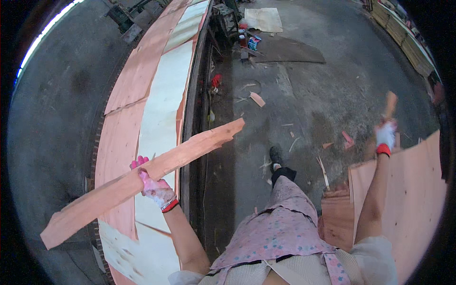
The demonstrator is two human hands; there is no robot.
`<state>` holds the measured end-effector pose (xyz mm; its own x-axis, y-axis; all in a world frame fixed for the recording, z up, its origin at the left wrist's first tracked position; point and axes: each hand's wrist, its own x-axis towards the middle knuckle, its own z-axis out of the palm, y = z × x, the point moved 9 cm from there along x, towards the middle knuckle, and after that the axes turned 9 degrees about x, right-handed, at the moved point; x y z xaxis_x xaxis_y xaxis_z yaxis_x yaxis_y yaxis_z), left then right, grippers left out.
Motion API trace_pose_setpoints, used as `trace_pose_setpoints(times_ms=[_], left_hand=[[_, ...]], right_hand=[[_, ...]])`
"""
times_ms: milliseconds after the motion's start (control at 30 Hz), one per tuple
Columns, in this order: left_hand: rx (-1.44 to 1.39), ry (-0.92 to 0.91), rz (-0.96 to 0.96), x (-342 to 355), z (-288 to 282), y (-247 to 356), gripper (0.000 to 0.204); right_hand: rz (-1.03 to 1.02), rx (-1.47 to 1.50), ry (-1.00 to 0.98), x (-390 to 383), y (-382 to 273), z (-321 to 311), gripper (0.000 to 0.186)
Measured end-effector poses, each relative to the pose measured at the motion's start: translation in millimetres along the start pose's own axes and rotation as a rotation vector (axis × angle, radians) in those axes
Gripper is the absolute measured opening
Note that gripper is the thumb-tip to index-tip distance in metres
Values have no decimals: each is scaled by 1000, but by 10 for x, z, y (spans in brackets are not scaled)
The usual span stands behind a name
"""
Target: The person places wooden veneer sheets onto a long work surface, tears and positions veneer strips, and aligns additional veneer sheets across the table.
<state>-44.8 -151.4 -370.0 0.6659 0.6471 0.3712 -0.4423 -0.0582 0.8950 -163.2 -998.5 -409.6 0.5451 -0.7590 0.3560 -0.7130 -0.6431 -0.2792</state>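
Note:
My left hand (pixel 156 187), in a white and pink glove with a red cuff, grips a long, ragged-edged strip of wood veneer (pixel 190 151) near its middle. The strip slants up to the right above a long conveyor-like bed (pixel 164 90) covered with pink-brown and pale veneer sheets. Out to the right, my right hand (pixel 385 132), gloved the same way, is closed round a narrow piece of wood veneer (pixel 390 104) whose end sticks up beyond the fingers. This hand is slightly blurred. Below it stand large veneer sheets (pixel 403 190).
Veneer scraps (pixel 257 99) and splinters (pixel 324 173) are scattered over the concrete floor (pixel 304 90). A dark flat sheet (pixel 289 50) and a pale sheet (pixel 263 20) lie farther off. The bed's dark metal edge (pixel 192 114) runs along my left. Stacked boards (pixel 399 33) stand at the far right.

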Motion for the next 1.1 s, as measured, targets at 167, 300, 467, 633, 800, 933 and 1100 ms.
trace_pose_setpoints(times_ms=[167,300,467,633,800,933,1100], left_hand=[[-101,79,-90,687,495,-902,49],[161,63,-26,1147,1016,-1122,50],[-96,238,-230,1450,1578,-1587,52],[-163,182,-242,1935,1919,-2039,56],[-166,197,-200,2639,1787,-2678,61],[-252,311,-315,3171,1847,-3179,59],[-165,256,-301,4204,2668,-3138,55]], right_hand=[[-1,488,534,1124,246,543,46],[484,1346,-209,1241,-1284,2166,21],[542,1718,-1493,-187,-4363,3547,32],[667,1868,-1723,-793,-6552,3744,38],[625,1878,-1515,-238,-7870,4196,32],[415,1806,-1333,186,-8643,4297,22],[768,2203,-1602,862,-9732,4255,40]])
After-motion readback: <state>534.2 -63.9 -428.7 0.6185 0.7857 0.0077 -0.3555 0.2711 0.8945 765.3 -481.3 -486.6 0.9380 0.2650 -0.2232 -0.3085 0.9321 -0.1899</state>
